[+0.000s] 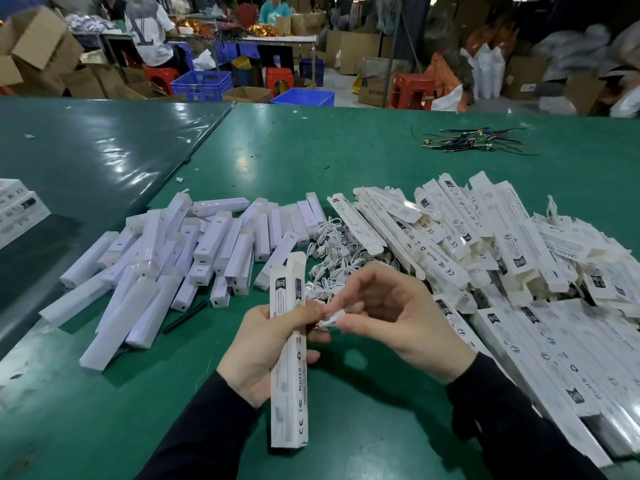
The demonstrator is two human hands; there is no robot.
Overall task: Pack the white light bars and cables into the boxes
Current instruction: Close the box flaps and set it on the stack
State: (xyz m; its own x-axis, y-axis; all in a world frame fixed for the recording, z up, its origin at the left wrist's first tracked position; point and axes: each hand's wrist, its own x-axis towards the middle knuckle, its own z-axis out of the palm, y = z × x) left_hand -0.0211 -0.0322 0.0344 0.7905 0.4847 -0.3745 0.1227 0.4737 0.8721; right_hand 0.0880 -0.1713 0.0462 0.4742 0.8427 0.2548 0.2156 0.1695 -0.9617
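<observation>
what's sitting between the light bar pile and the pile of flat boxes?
A heap of coiled white cables fills that gap in the head view, between the light bars and the boxes.

Head-worn view, down over green table (346, 161)

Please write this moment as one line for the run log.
left hand: holds box | right hand: pinches cable | stage: cable not yet inside

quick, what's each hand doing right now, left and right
Left hand: closed around a long white box, held upright.
Right hand: fingertips pinching a small white cable piece beside the box.
</observation>
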